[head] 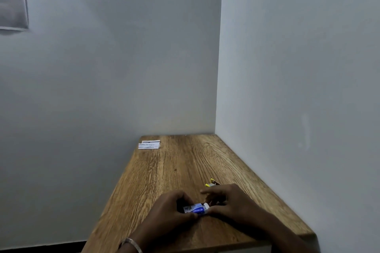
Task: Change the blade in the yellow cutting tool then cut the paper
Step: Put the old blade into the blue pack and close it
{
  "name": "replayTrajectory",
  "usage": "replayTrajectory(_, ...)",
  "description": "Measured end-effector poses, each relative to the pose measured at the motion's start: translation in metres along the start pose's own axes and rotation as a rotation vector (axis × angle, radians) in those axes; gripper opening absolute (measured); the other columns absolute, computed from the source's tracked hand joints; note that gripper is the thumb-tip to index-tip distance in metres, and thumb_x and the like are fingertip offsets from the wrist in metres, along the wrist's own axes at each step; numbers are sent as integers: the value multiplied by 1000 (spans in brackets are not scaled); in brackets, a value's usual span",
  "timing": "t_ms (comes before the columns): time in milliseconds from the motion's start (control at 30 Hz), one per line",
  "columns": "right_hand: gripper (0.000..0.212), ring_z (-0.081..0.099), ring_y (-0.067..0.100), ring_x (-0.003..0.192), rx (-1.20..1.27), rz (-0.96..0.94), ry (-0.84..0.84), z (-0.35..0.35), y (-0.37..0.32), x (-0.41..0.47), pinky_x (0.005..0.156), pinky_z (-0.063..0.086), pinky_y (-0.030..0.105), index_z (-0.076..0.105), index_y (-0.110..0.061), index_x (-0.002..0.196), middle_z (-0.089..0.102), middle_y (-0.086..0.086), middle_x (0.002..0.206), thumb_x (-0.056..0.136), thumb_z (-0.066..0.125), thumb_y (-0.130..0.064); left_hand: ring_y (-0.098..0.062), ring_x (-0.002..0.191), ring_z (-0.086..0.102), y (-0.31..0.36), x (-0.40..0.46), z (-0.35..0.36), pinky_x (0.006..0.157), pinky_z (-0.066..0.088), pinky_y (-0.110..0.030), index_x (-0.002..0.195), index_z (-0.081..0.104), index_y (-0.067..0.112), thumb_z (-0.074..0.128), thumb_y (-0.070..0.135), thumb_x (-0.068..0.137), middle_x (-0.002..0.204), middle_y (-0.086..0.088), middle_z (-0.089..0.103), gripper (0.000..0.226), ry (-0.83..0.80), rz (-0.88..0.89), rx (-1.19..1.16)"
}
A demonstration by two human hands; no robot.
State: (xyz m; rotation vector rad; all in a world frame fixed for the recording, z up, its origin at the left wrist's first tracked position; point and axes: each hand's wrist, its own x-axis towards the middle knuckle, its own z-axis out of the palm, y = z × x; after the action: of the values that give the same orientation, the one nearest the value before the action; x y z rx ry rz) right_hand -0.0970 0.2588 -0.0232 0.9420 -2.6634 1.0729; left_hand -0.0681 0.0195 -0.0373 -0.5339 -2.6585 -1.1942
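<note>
A small blue and white blade packet (195, 209) is held low over the wooden table (178, 170), near its front. My left hand (168, 209) grips the packet's left end. My right hand (228, 203) pinches its white right end, with the index finger stretched out to the left. The yellow cutting tool (211, 183) lies on the table just beyond my right hand; only its far end shows. The paper (149, 144), a small white printed slip, lies flat at the table's far left corner.
The table stands in a corner, with grey walls (298, 88) at its back and right side. Its left edge drops to the floor. A metal bangle (131, 243) is on my left wrist.
</note>
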Motion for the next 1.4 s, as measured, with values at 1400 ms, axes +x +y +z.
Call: replayTrajectory(1400,40,67,-9,96,117,120,50,19,-8,-1,73,52,7,72,-47,107,71,-31,99,73,83,-31,3,83,66,3,0,-2,70,56,-16,96,76,28,83,40,70,88,14,73,29,33,74,41)
